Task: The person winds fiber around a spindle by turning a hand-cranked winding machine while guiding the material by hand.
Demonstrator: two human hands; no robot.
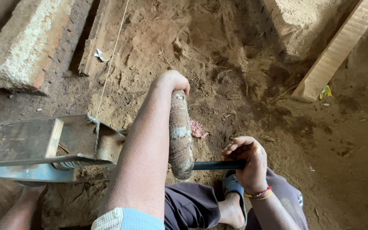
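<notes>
My left hand [173, 81] is closed around the top end of a thick handle [180, 136] wrapped in worn cloth and twine, which stands roughly upright in the middle of the view. A dark metal bar [214, 165] runs sideways from the lower end of that handle to my right hand [248, 164], which grips the bar's end. Red and yellow bands circle my right wrist. The handle sits just right of a rusty metal machine frame [86, 145] that carries a flat wooden block [20, 138] and has a coil spring underneath.
The ground is loose brown dirt. A plastered brick block [26, 42] lies at the top left and a wooden plank [337, 47] leans at the top right. A thin white string [109, 64] runs across the soil. My foot in a blue sandal [233, 200] rests below the bar.
</notes>
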